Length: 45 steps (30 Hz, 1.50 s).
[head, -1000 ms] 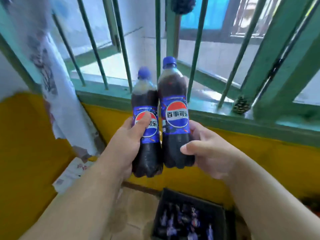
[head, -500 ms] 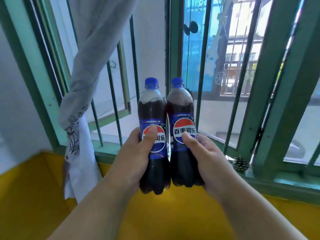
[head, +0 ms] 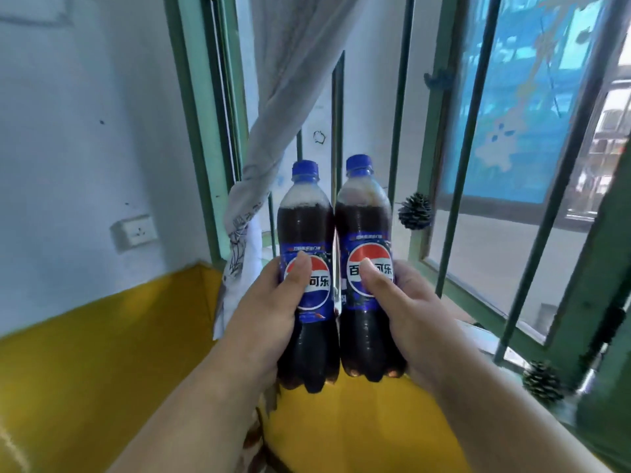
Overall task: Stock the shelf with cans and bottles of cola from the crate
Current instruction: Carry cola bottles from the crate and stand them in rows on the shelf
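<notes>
Two cola bottles with blue caps and blue labels stand upright side by side in front of me, touching each other. My left hand (head: 269, 308) grips the left bottle (head: 304, 230) around its label, thumb across the logo. The right bottle (head: 363, 220) is held the same way by my right hand (head: 406, 308). Both bottles are full of dark cola. The crate and the shelf are out of view.
A green barred window (head: 474, 131) fills the right side, with a pine cone (head: 415, 211) hanging by a bar and another pine cone (head: 543, 382) on the sill. A tied grey curtain (head: 290, 107) hangs behind the bottles. A wall socket (head: 135, 232) sits left above the yellow wall band (head: 102, 353).
My view has swung up and to the left, so the crate has dropped out of sight. Both bottles have risen with my hands and drawn together until they touch.
</notes>
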Motion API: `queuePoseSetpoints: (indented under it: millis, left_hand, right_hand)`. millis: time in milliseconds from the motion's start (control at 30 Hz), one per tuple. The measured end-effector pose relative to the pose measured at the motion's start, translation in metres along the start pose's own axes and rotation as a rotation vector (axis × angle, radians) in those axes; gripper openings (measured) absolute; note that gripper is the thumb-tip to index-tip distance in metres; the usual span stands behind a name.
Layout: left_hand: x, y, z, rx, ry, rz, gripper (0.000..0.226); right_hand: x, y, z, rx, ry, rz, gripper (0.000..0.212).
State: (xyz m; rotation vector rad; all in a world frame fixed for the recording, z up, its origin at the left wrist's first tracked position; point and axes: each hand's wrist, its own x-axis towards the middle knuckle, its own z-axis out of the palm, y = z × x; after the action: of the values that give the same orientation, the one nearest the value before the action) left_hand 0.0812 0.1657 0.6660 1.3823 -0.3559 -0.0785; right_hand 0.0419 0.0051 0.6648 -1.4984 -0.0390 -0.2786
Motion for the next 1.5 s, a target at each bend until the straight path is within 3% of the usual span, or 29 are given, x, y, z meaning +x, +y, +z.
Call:
queuePoseSetpoints:
  millis: [333, 567, 667, 733, 900, 1033, 1233, 1400, 1500]
  left_hand:
    - [-0.115, 0.01, -0.008, 0.095, 0.371, -0.005, 0.059]
    - [-0.206, 0.045, -0.043, 0.093, 0.632, 0.044, 0.055]
    - [-0.246, 0.06, -0.062, 0.115, 0.699, 0.069, 0.061]
    - [-0.278, 0.07, -0.078, 0.141, 0.741, 0.081, 0.066]
    - [-0.381, 0.098, -0.128, 0.203, 0.911, 0.121, 0.06]
    - [-0.486, 0.126, -0.175, 0.226, 1.04, 0.138, 0.056]
    - [-0.63, 0.164, -0.228, 0.227, 1.231, 0.173, 0.042]
    - [-0.709, 0.191, -0.261, 0.217, 1.33, 0.182, 0.038]
    - [-0.736, 0.195, -0.28, 0.19, 1.375, 0.224, 0.031]
  right_hand:
    - [-0.053, 0.007, 0.032, 0.08, -0.341, 0.018, 0.058]
    - [-0.101, -0.017, 0.1, 0.108, -0.609, 0.049, 0.049]
    - [-0.125, -0.026, 0.133, 0.112, -0.68, 0.057, 0.034]
    - [-0.148, -0.029, 0.159, 0.129, -0.712, 0.06, 0.03]
    - [-0.233, -0.04, 0.243, 0.161, -0.827, 0.012, 0.055]
    - [-0.316, -0.044, 0.327, 0.162, -0.941, -0.003, 0.038]
    - [-0.437, -0.049, 0.437, 0.235, -1.131, -0.019, 0.039]
    - [-0.508, -0.053, 0.498, 0.255, -1.235, 0.004, 0.058]
    - [-0.531, -0.055, 0.529, 0.246, -1.29, -0.004, 0.048]
